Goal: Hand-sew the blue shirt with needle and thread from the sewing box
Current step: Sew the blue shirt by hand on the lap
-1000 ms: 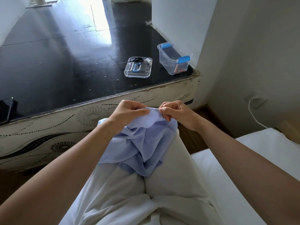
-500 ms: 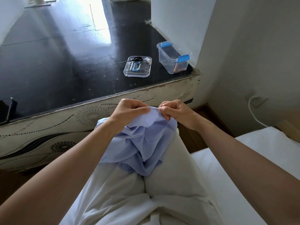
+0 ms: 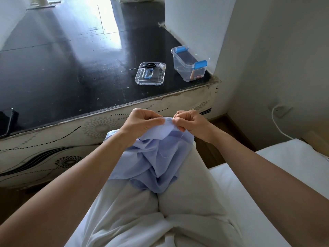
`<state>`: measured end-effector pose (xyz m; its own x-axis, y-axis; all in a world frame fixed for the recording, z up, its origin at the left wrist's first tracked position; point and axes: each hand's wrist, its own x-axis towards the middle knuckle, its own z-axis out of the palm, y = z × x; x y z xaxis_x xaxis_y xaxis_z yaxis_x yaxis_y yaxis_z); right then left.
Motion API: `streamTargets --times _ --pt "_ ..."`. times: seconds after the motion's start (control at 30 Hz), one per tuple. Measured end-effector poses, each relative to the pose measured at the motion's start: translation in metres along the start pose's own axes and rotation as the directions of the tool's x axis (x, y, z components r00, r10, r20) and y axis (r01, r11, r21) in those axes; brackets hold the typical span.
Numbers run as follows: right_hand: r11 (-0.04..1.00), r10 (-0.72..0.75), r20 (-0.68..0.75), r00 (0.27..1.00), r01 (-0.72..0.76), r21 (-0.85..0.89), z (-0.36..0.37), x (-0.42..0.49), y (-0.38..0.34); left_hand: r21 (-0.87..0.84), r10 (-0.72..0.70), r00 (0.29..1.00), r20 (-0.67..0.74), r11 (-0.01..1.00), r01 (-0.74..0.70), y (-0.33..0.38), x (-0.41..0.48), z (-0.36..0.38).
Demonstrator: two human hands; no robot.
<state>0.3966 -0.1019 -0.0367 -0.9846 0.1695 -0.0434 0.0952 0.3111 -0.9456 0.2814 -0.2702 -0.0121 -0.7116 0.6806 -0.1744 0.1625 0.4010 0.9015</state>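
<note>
Head view: left hand and right hand, fingers curled, pinch the raised edge of the blue shirt above the lap, knuckles nearly meeting.

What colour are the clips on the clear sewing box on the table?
Blue: both clips on the sewing box are blue, seen best in the head view.

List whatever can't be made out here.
Head view only.
- Needle: too small, or hidden in the right hand's pinch.
- Stitches on the blue shirt: covered by the left hand's fingers.
- Sewing box contents: small, blurred behind its clear wall.
- Dark object at left edge: cut off by frame.
</note>
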Motion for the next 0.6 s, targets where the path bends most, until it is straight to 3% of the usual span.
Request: streamTargets --times 0.27,0.6 --pt "0.995 -0.028 0.065 0.998 0.022 0.098 -0.004 -0.001 0.009 -0.011 -0.028 0.997 0.072 1.000 0.029 0.002 -0.002 -0.001" --pt "0.944 -0.021 0.156 0.987 -0.032 0.328 -0.006 0.001 0.020 -0.203 -0.009 0.971 0.239 0.977 0.059 -0.003 -0.002 -0.004"
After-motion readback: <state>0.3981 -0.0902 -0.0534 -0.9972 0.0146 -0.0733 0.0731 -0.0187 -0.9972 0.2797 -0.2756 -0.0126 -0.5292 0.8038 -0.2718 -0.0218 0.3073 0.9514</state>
